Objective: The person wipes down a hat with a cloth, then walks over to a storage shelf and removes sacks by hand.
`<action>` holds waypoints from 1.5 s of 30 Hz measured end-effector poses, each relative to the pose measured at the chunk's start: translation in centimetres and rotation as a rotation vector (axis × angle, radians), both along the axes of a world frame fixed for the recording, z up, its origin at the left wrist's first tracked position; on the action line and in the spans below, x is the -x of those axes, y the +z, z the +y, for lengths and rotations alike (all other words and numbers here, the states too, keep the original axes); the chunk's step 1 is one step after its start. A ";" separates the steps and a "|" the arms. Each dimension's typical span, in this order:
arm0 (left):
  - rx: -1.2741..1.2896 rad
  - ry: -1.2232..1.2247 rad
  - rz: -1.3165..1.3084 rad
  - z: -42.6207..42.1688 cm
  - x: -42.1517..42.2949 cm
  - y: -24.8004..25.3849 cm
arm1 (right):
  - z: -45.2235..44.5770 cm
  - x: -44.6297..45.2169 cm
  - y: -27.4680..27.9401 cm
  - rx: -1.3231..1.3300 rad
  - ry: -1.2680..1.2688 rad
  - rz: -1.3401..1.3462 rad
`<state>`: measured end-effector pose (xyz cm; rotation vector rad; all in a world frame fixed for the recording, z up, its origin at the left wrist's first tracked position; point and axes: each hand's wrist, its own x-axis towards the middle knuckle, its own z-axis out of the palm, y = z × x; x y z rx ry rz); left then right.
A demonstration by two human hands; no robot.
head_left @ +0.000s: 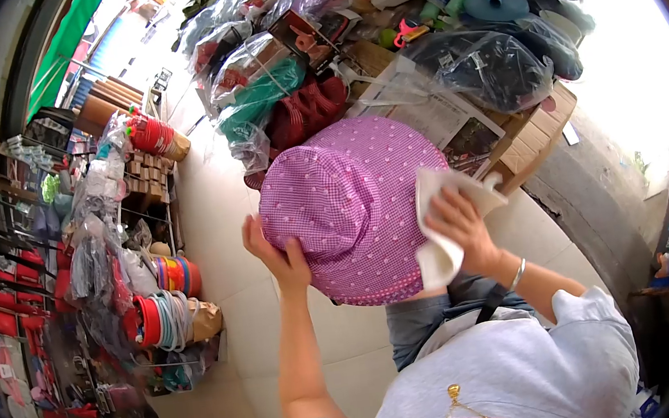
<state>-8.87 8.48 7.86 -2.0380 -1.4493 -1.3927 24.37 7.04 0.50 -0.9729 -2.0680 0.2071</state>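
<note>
A wide-brimmed purple sun hat (378, 154) with a fine check and small pale dots is held up in front of my body. Its rounded crown faces left and the brim spreads to the right. My left hand (284, 260) grips the crown side, thumb on the fabric and some fingers behind it. On the other side, my right hand (462, 226) is closed over a white cloth (441, 256), which lies against the brim's right edge. The cloth and right fingers are slightly blurred.
Ahead, plastic-wrapped goods (483, 60) and dark red baskets (307, 113) are heaped over cardboard boxes (537, 136). Crowded shelves at left hold coiled hose (172, 320) and bundled wooden pieces (146, 178). Pale tiled floor (242, 335) lies between.
</note>
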 end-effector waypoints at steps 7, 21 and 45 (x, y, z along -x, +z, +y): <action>0.892 -0.268 -1.017 3.5 4.0 0.6 | -4.7 0.6 -3.4 0.208 -0.130 0.358; 0.650 -0.131 -1.397 -7.2 -1.6 -1.9 | 0.5 -0.2 0.7 0.792 0.061 1.037; 0.380 0.199 -0.041 -8.2 -7.6 -1.2 | 8.5 0.6 3.5 0.125 0.108 -0.076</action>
